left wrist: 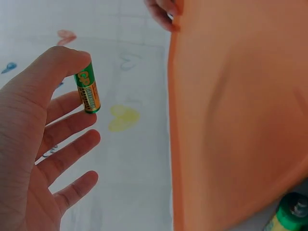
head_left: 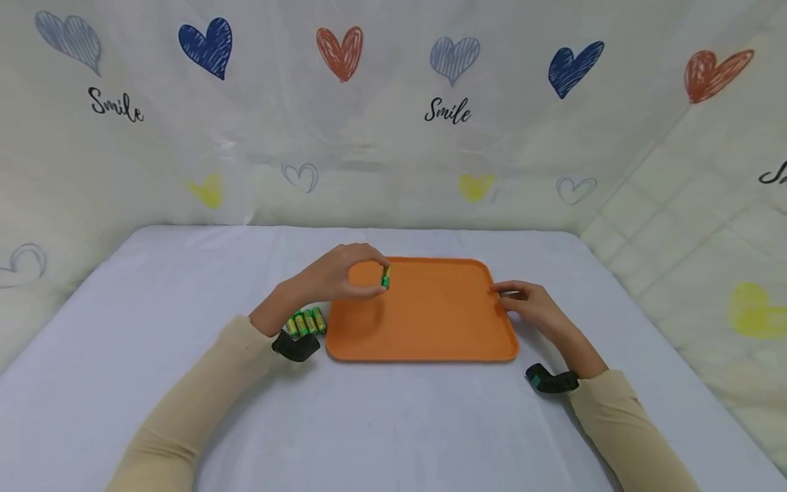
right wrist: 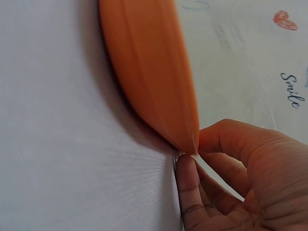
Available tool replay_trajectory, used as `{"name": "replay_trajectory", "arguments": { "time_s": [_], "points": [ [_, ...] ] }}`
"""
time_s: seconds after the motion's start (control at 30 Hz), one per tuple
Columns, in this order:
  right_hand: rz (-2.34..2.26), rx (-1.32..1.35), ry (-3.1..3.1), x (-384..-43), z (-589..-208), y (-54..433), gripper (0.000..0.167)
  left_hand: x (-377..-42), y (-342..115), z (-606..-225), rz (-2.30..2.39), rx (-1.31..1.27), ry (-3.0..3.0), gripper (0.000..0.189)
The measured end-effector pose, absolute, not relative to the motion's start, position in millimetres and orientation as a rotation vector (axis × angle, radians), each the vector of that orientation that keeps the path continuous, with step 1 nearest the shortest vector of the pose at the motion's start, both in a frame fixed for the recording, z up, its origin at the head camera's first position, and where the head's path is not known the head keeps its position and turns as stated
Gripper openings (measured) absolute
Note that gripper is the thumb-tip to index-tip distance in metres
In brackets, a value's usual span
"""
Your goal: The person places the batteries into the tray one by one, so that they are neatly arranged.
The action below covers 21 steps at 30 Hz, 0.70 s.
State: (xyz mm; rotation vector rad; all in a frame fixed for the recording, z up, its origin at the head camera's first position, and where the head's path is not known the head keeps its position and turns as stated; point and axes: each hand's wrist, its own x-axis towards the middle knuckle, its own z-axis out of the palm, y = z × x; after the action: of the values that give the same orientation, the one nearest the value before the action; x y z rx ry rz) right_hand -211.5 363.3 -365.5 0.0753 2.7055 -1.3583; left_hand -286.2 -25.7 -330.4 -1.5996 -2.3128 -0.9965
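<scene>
Between thumb and fingertip, my left hand (head_left: 350, 270) pinches a small green and gold battery (head_left: 386, 277), held upright above the left part of an orange tray (head_left: 430, 311). The left wrist view shows the battery (left wrist: 87, 91) with its printed label, the other fingers spread apart. At the tray's right edge my right hand (head_left: 529, 301) grips the rim; in the right wrist view its thumb and fingers meet about the orange edge (right wrist: 159, 86). Several more batteries (head_left: 306, 322) lie side by side left of the tray, partly behind the left wrist.
The tray lies on a white-covered table (head_left: 399, 424). Behind the table hangs a pale backdrop (head_left: 381, 137) printed with hearts and words. Each wrist wears a black band, the left one (head_left: 296, 346) close to the row of batteries.
</scene>
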Motion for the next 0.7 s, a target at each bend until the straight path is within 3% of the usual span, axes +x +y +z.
{"name": "replay_trajectory", "arguments": {
  "time_s": [0.7],
  "points": [
    [-1.398, 0.089, 2.700, -212.3, -367.4, 364.8, 0.043, -299.8, 21.1, -332.5, -1.134, -1.611, -2.352, 0.036]
  ]
}}
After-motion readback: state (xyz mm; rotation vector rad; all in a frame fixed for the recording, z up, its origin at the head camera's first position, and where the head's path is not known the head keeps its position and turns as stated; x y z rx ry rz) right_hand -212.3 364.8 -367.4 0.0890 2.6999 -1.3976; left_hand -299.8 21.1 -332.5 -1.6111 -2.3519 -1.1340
